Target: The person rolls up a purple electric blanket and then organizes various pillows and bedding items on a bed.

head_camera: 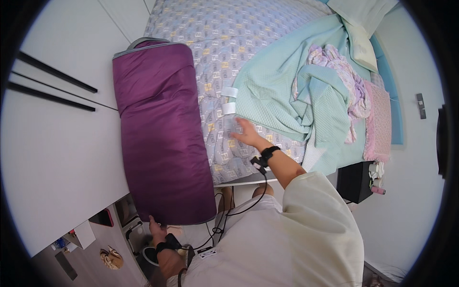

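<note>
A folded purple padded bundle with grey edging (pixel 163 136) lies lengthwise along the left side of the bed, its near end jutting past the bed's edge. My left hand (pixel 157 229) is at the near left corner of that bundle, a digit over its edge and the rest partly hidden. Above the patterned mattress cover (pixel 218 71), my right hand (pixel 246 132) is open, fingers spread and slightly blurred, holding nothing. Just beyond it are two white tags (pixel 229 100) on the border of a rumpled mint-green quilt (pixel 265 97). Both wrists wear black straps with cabled devices.
White cabinet doors (pixel 61 143) with black handles stand close on the left, above a shelf holding a phone (pixel 104 217). Cables (pixel 218 229) hang before my body. Floral cloth (pixel 333 64), a pink towel (pixel 378 122) and a black nightstand (pixel 353 183) are at right.
</note>
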`<action>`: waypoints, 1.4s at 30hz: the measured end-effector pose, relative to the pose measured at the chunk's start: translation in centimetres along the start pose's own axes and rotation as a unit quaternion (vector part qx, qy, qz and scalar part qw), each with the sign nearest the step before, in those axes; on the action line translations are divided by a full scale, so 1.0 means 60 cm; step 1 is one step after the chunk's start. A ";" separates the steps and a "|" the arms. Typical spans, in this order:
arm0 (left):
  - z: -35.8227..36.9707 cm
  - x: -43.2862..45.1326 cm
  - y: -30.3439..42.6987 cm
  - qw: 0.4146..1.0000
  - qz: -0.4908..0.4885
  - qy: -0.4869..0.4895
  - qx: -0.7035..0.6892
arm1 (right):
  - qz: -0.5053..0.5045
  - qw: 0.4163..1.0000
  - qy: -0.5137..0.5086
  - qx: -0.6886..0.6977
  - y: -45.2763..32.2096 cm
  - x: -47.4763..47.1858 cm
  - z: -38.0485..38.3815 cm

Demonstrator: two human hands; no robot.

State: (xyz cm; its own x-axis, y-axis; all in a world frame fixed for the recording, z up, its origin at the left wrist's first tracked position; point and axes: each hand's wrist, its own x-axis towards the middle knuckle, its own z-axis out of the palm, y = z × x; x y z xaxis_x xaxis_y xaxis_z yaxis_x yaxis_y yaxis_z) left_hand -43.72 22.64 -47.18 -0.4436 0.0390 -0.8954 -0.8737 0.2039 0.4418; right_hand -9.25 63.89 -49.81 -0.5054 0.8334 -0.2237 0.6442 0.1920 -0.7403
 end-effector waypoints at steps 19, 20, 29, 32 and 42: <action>0.592 -0.338 -0.273 0.791 0.070 -0.495 0.352 | 0.016 0.929 0.098 0.357 0.122 -0.184 -0.285; 0.640 -0.368 -0.303 0.787 -0.015 -0.525 0.325 | -0.009 0.934 0.066 0.350 0.107 -0.216 -0.303; 0.812 -0.468 -0.470 0.858 0.004 -0.414 0.303 | -0.047 0.986 0.037 0.159 0.167 -0.377 -0.466; 0.831 -0.532 -0.436 0.882 0.051 -0.369 0.290 | 0.029 0.960 0.252 -0.115 0.267 -0.369 -0.546; 0.808 -0.558 -0.479 0.809 0.174 -0.373 0.420 | 0.326 0.931 0.153 0.056 0.502 -0.260 -0.529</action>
State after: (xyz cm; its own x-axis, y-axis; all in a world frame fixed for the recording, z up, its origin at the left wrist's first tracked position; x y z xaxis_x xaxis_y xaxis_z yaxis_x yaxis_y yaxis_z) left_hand 5.90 62.89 -32.63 -0.1157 0.7530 -0.6478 -0.1381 0.6336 0.7612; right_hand 36.28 73.12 -48.49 0.1711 0.8662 -0.4696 0.6843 -0.4474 -0.5759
